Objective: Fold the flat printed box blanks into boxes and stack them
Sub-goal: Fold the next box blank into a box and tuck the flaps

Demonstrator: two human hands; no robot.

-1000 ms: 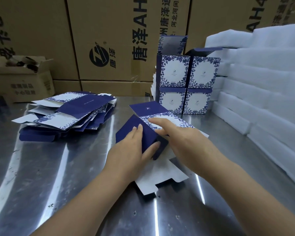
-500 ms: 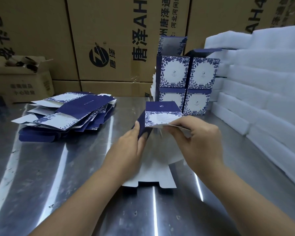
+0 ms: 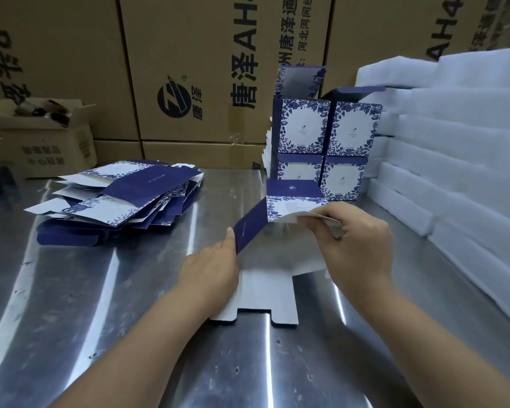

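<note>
While our right hand [image 3: 357, 242] pinches a white flap of the half-raised box blank [image 3: 289, 201] with curled fingers, our left hand [image 3: 212, 266] lays one straight finger along its navy panel. The blank stands between them; we cannot tell the left hand's grip, as its other fingers are hidden.

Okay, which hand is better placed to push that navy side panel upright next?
Probably left. The left hand lies against the navy side panel, while the right hand is busy pinching the floral panel at its edge.
</note>
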